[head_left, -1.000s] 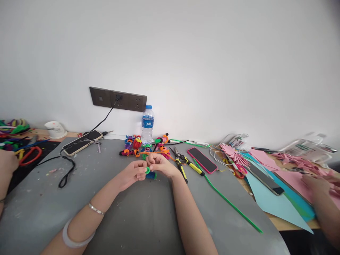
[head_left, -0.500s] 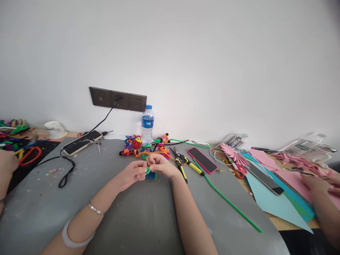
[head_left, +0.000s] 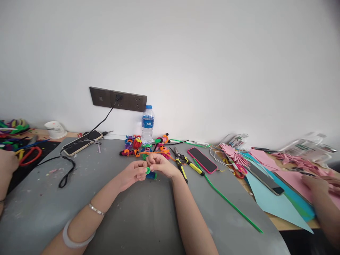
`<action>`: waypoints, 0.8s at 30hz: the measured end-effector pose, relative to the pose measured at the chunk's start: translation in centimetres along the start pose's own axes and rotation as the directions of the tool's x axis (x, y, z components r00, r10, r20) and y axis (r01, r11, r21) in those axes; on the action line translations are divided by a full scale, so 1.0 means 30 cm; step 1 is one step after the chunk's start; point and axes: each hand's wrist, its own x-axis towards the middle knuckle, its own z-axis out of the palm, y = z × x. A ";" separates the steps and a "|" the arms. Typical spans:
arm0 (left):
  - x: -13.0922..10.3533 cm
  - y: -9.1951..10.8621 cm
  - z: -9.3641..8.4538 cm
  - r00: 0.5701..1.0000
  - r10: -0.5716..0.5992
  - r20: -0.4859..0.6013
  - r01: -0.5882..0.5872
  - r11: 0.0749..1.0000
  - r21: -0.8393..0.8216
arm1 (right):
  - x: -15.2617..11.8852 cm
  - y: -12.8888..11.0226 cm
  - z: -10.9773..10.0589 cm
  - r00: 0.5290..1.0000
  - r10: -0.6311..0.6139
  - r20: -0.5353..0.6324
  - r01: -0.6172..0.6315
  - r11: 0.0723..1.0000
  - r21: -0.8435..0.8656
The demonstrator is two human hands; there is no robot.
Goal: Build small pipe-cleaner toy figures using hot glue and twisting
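L hand (head_left: 134, 172) pinches small green pc (head_left: 147, 170); R hand (head_left: 161, 165) closed on its other side, fingers curled, exact R grip part-hidden. Pc sits btwn fingertips, approx ctr, above grey mat (head_left: 148, 219). Blue pc w/ green end (head_left: 152, 175) just below; can't tell if attached. Step in hand: prob. fine two-hand shaping of green pc. Next move prob. calls for firm L pinch + small R finger twist/press. Pliers (head_left: 195, 167) + long green stem (head_left: 228, 199) lie to R, not held.
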 end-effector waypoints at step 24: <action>0.002 -0.009 -0.009 1.000 0.018 0.004 -0.018 1.000 0.011 | 0.001 -0.002 0.002 1.000 0.017 -0.001 -0.017 1.000 -0.001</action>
